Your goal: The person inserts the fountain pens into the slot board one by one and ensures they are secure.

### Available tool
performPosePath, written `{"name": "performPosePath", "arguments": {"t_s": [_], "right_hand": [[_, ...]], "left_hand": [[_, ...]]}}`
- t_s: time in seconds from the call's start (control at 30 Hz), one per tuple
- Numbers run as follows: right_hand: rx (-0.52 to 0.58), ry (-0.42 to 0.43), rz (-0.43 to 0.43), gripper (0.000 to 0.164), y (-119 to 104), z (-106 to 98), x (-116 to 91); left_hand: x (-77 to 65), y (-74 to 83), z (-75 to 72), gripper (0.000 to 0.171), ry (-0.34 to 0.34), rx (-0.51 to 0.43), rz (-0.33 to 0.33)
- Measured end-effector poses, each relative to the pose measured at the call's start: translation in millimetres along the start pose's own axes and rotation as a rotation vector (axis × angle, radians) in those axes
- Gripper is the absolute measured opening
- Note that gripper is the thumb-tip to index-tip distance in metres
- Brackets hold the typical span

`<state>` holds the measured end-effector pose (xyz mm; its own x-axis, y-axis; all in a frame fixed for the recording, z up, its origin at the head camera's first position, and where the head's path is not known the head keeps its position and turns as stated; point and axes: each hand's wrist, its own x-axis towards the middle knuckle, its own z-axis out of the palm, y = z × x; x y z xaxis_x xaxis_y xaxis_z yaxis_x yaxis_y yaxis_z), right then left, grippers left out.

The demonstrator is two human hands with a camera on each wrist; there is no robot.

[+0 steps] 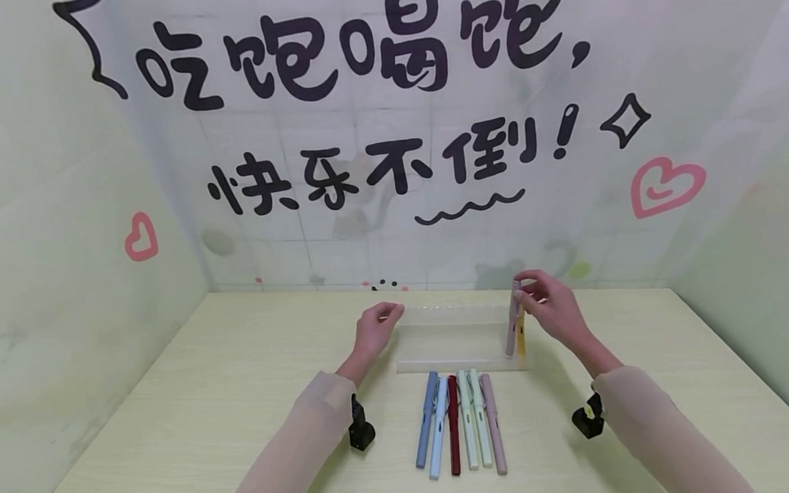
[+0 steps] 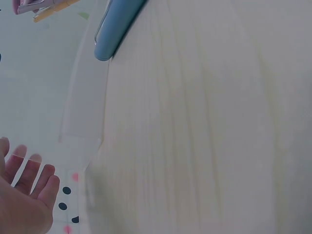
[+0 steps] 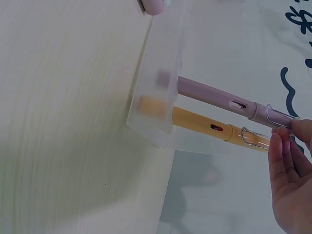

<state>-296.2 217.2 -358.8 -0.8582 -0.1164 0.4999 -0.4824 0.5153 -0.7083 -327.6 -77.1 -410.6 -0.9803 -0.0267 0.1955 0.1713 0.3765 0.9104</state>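
Note:
A translucent pen stand [image 1: 449, 342] with a low front ledge stands toward the back of the table. At its left end my left hand [image 1: 376, 328] pinches the upper corner, some fingers showing through the clear panel in the left wrist view. My right hand [image 1: 551, 303] pinches a mauve pen [image 3: 214, 97] near the clip end of its cap. That pen stands upright and slightly tilted, its lower end behind the ledge at the stand's right side. Just right of it, an orange pen [image 3: 195, 121] leans in the stand.
In front of the stand several pens lie side by side: a blue pen [image 1: 427, 420], a light blue pen [image 1: 438, 428], a dark red pen [image 1: 453, 426], two pale green ones and a pinkish pen [image 1: 493, 423]. A printed curtain [image 1: 380, 240] hangs behind the table [image 1: 238, 364].

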Motion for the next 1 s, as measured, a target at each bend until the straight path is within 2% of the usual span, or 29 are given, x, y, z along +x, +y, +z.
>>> {"name": "performPosePath", "arguments": {"t_s": [0.5,1.0], "right_hand": [[-0.082,-0.073,0.007,0.023,3,7,8],[-0.257,-0.046,-0.107,0.029,8,12,9]], "left_hand": [[1.1,0.2,-0.5,0.027,0.007,-0.002,0.009],[1.1,-0.1,-0.5,0.029,0.006,-0.005,0.003]]}}
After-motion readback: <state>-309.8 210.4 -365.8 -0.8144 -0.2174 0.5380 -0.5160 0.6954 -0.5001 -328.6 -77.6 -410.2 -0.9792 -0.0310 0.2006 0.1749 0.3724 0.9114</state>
